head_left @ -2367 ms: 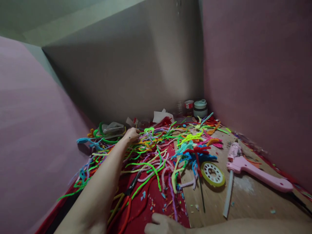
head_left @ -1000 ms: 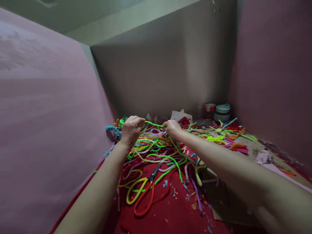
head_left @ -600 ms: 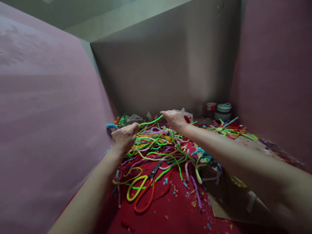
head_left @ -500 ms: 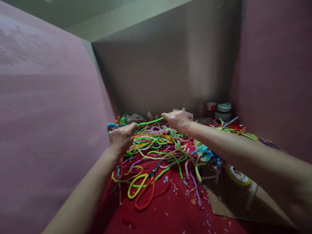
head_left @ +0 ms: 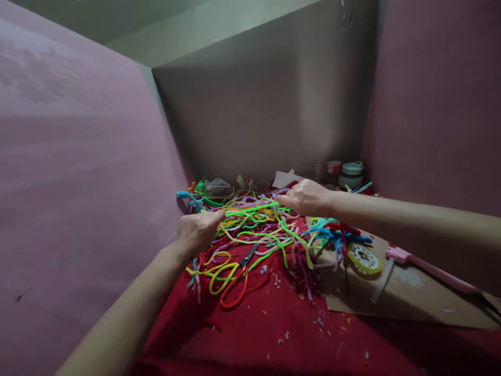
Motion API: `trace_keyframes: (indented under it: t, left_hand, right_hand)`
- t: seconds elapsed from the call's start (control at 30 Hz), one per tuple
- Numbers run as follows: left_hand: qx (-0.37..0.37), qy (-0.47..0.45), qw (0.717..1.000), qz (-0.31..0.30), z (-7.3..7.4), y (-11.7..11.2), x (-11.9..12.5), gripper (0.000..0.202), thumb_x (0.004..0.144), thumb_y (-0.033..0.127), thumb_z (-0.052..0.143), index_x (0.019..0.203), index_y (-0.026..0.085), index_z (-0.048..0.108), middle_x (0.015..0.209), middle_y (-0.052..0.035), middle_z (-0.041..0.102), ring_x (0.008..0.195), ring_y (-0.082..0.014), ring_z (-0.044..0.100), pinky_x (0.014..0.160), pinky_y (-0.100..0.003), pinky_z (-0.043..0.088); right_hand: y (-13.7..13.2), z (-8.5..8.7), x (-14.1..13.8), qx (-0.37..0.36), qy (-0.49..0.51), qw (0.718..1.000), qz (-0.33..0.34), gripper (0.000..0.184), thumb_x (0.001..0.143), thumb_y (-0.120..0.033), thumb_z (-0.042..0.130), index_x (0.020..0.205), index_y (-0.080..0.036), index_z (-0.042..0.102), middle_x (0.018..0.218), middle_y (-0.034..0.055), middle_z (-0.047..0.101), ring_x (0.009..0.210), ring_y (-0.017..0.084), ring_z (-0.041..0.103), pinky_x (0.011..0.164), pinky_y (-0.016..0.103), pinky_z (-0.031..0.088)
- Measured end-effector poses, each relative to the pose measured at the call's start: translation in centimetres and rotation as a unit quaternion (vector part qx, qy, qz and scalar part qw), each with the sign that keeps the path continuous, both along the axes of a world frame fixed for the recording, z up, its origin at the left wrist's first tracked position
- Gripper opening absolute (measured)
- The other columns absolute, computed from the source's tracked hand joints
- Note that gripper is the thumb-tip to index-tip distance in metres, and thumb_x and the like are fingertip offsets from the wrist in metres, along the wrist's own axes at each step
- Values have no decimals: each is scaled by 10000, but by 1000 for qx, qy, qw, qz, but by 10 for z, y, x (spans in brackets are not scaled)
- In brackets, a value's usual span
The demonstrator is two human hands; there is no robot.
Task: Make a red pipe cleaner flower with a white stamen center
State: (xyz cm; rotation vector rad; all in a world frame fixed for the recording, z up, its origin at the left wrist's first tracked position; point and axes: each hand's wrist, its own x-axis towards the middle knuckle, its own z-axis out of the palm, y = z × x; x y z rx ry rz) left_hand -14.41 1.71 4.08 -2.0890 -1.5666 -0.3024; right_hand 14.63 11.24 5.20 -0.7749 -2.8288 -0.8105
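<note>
Between my two hands a bright green pipe cleaner (head_left: 252,208) is stretched nearly straight. My left hand (head_left: 200,230) is closed on its left end, thumb on top. The other end is pinched by my right hand (head_left: 307,197), whose fingertips are partly hidden. Just below and behind the green length lies a tangled heap of many-coloured pipe cleaners (head_left: 250,228). Scissors (head_left: 234,281) with one yellow and one red handle rest on the red cloth, blades pointing into the heap.
A cardboard sheet (head_left: 354,295) lies at right, holding a yellow-rimmed white disc (head_left: 365,258) and a pink glue gun (head_left: 426,269) with a clear glue stick. A lidded cup (head_left: 351,176) stands at the back wall. Small scraps dot the red cloth (head_left: 235,339).
My right hand has moved slightly right and down, and the pipe cleaner with it is lower. My left hand has shifted a little down. The view has tilted, showing more cardboard.
</note>
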Motion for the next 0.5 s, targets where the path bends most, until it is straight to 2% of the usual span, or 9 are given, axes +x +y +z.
trace_keyframes:
  t: [0.1,0.23,0.37,0.5]
  left_hand:
    - [-18,-61,998,-20,-9,-2,0,193,778,202,451,740,220,639,597,0,608,542,-132,504,486,-237,261]
    - [-23,-191,981,-32,-15,-9,-2,279,843,355,430,750,191,635,618,12,594,552,-106,492,522,-203,347]
    - [-43,-327,942,-51,-19,-20,-1,326,828,427,472,832,167,668,696,-10,652,628,-119,565,570,-197,435]
    - [-52,-436,897,-51,-22,-34,6,323,776,431,555,850,154,703,651,-26,675,554,-127,579,498,-208,458]
  right_hand:
    - [-4,-5,10,-2,-7,1000,-2,238,866,-152,378,1005,-162,570,729,73,676,597,162,571,497,272,210]
    - [-6,-10,26,4,10,1000,-20,221,857,-125,378,966,-148,569,756,83,680,630,159,581,499,282,201]
    - [-11,-11,42,15,22,999,-46,216,857,-131,391,973,-154,572,743,87,678,632,161,583,503,283,199]
    - [-18,-14,55,35,30,998,-53,254,846,-112,392,1009,-161,581,708,88,661,622,159,571,517,288,213]
